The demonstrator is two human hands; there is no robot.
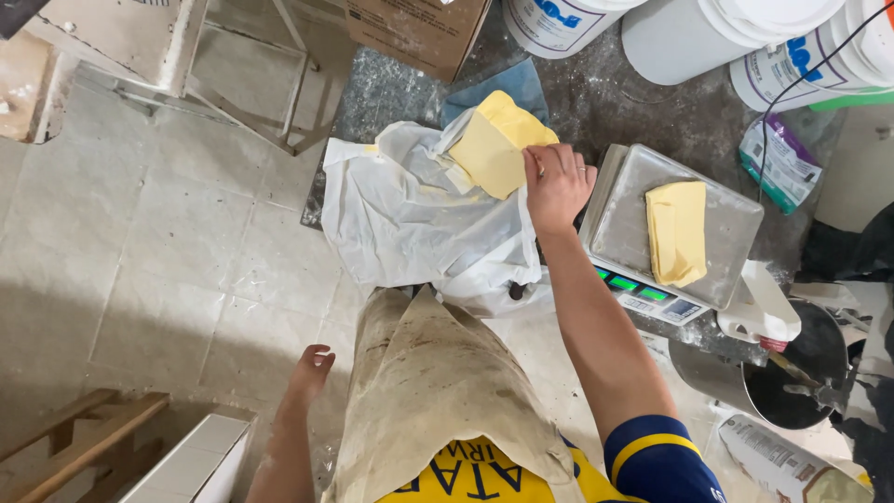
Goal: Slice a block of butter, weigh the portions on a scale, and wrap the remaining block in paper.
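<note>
A big yellow butter block (498, 142) is gripped at its right edge by the right hand (556, 186), fingers curled closed around it. The block is tilted, sitting in crumpled white wrapping paper (410, 219) on the dusty dark desk (596, 102). Just beside that hand, a smaller butter slab (677, 231) is laid flat on the metal tray of a scale (633, 200), whose green display is lit up. The left hand (312, 368) is hung down by the apron (433, 391) over the tiled floor (168, 242), loosely open, nothing held. White buckets (689, 33) are lined up at the back of the desk, and a metal bowl (801, 373) is seen at the right.
</note>
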